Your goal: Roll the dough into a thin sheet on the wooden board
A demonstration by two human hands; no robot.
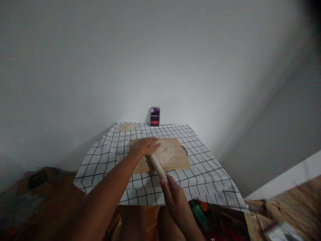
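Observation:
A wooden board (182, 160) lies on the checked cloth, with a pale, floury round patch (167, 151) on it. Whether that patch is a thin dough sheet or loose flour, I cannot tell. A floury rolling pin (157, 166) slants across the board's near edge. Its near end is in my right hand (174, 190), fingers wrapped round it. My left hand (147, 146) lies over the pin's far end, palm down, with its fingers stretched out to the right; it hides that end.
A white cloth with dark checks (208, 174) covers the table. Pale flat pieces (126, 126) lie at its far left corner. A phone-like screen (154, 117) leans on the wall behind. Beneath the table's right side are cluttered items, among them a green object (200, 214).

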